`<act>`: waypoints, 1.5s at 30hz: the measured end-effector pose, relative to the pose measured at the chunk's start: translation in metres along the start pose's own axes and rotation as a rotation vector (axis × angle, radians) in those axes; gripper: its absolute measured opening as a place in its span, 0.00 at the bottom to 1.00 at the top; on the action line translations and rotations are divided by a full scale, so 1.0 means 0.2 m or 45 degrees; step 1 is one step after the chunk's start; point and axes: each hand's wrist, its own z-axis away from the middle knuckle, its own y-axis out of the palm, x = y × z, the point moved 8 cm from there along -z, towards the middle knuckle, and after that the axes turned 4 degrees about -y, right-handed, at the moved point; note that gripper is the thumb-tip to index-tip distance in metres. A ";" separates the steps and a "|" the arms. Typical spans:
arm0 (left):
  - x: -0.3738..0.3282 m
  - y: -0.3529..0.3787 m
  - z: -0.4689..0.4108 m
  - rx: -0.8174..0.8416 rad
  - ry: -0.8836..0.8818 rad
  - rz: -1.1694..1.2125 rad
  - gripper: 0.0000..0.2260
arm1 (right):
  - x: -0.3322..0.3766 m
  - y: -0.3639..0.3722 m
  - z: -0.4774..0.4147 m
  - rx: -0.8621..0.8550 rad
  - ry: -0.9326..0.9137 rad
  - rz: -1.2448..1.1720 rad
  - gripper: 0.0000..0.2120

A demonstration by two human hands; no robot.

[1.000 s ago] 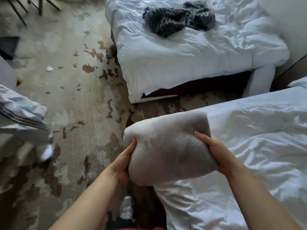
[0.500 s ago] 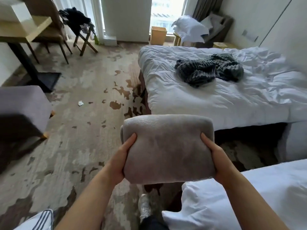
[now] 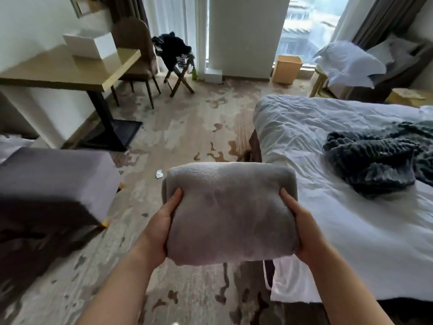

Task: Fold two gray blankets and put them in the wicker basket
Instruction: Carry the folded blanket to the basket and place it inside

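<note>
Both grips clamped on folded gray blanket [image 3: 230, 213]: left hand [image 3: 159, 227] on its left edge, right hand [image 3: 302, 227] on its right, held in the air above the carpet. Second blanket [image 3: 377, 158], dark and ribbed, unfolded on bed [image 3: 328, 207] at right. Basket [image 3: 287, 69] far off by the window. Gray ottoman [image 3: 54, 184] left, counter [image 3: 70, 73] and chair [image 3: 138, 57] beyond. Paper scrap [image 3: 159, 174] on open floor between.

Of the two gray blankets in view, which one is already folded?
The light gray blanket held between both hands is folded into a compact block; the darker ribbed blanket lies crumpled on the bed.
</note>
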 end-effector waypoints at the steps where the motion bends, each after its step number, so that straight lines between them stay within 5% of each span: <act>1: -0.08 -0.05 -0.10 -0.015 0.003 0.024 0.23 | 0.04 0.07 -0.13 0.013 0.002 -0.005 0.25; 13: -1.01 -0.23 -1.66 0.013 -0.130 -0.114 0.21 | 0.60 0.42 -1.55 -0.215 -0.052 -0.042 0.24; 21: -1.48 0.17 -2.73 0.161 -0.194 -0.238 0.19 | 1.00 0.16 -2.45 -0.333 -0.040 -0.230 0.23; 35: -2.48 0.73 -4.36 -0.078 -0.188 -0.160 0.21 | 1.99 -0.10 -4.34 -0.204 0.052 -0.252 0.26; 45: -2.99 1.52 -6.08 0.100 -0.367 -0.230 0.20 | 2.75 -0.74 -5.75 -0.468 0.086 -0.258 0.30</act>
